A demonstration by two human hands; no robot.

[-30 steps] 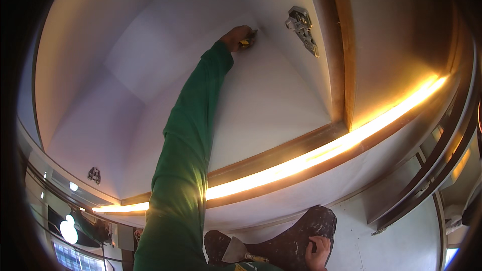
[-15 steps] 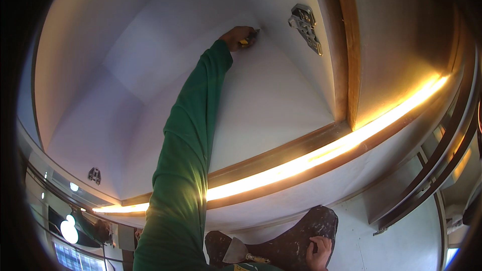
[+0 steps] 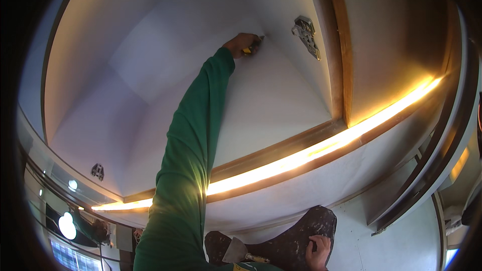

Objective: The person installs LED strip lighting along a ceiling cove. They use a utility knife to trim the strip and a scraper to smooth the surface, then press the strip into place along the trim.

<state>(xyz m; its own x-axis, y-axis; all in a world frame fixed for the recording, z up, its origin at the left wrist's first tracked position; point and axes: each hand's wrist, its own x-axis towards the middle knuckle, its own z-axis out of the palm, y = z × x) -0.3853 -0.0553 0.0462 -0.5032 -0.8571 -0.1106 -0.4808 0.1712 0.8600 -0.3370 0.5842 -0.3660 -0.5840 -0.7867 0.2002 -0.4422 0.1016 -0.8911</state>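
Observation:
My left arm, in a green sleeve, stretches deep into a white cabinet. At its end my left hand [image 3: 242, 45] is closed around a yellow and black utility knife [image 3: 247, 50]. The knife's tip is at the inner corner where the cabinet's floor, back and right side meet; whether it touches is too small to tell. My right hand [image 3: 318, 253] rests on my right knee with loosely bent fingers and holds nothing. Across my lap lies a putty knife [image 3: 235, 251] with a wide metal blade and a light handle.
A metal hinge [image 3: 306, 37] sticks out from the cabinet's right wall, and another hinge [image 3: 97, 171] sits at the far left. A bright light strip [image 3: 291, 166] runs along the brown front edge beneath my arm. An open door panel [image 3: 427, 170] curves along the right.
The whole view has shifted slightly, so the cabinet's upper part appears lower. My left hand stays at the inner corner with the utility knife. My right hand remains on my knee.

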